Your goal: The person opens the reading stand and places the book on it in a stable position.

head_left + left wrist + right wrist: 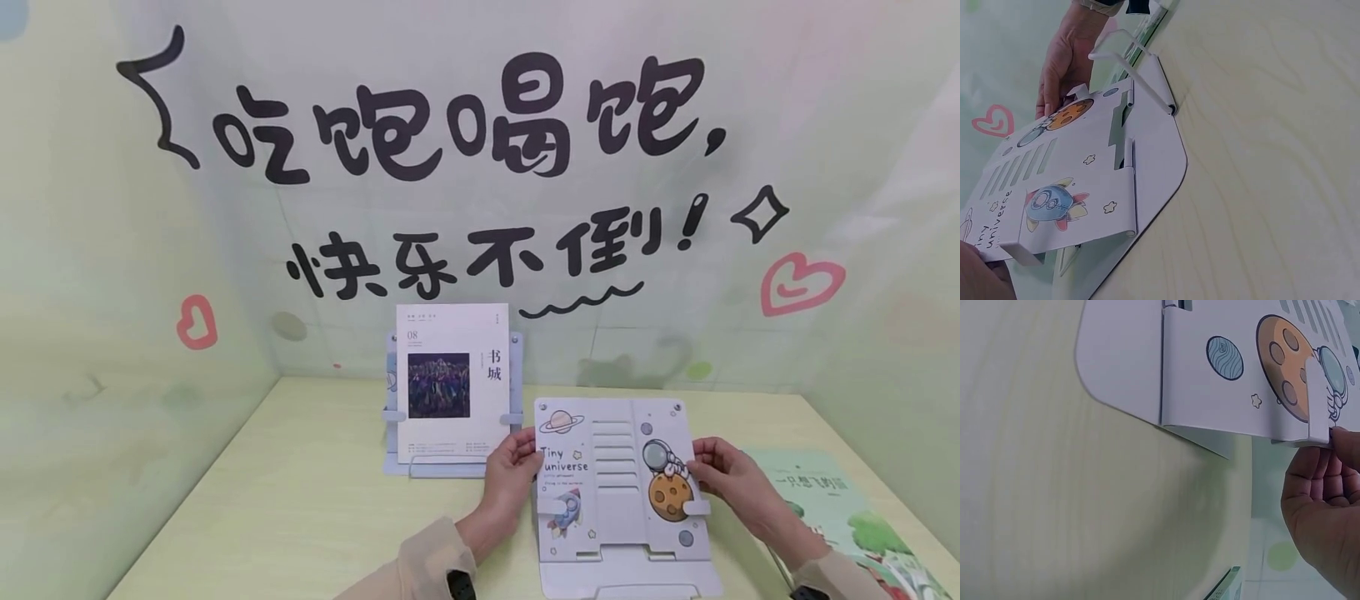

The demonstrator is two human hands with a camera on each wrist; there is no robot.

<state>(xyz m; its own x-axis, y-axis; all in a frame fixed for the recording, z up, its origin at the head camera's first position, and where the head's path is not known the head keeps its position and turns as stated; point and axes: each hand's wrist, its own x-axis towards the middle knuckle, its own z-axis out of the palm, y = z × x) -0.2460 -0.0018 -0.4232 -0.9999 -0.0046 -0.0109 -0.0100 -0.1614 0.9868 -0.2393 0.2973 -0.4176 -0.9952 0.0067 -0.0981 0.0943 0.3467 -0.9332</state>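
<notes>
Pale-wood bench [285, 508]: in front, an unfolded white stand [618, 521] bears no book yet; rightward, a green book [817, 479] lies flat; behind, a blue stand [516, 371] holds a white book [446, 333]. Left hand [510, 477] and right hand [727, 479] grip the white stand's sides.

A pale, wood-grained table [262, 492] runs back to a light green wall [450, 208], with side walls [892, 358] in the same washed-out green standing to left and right. Bold black Chinese lettering [504, 237] spreads across the back in two rows (a wavy line [581, 302] underscores part of the lower one), with pink heart outlines [802, 285] towards either side. The light is soft, leaving a whitish sheen on the right-hand wall.
</notes>
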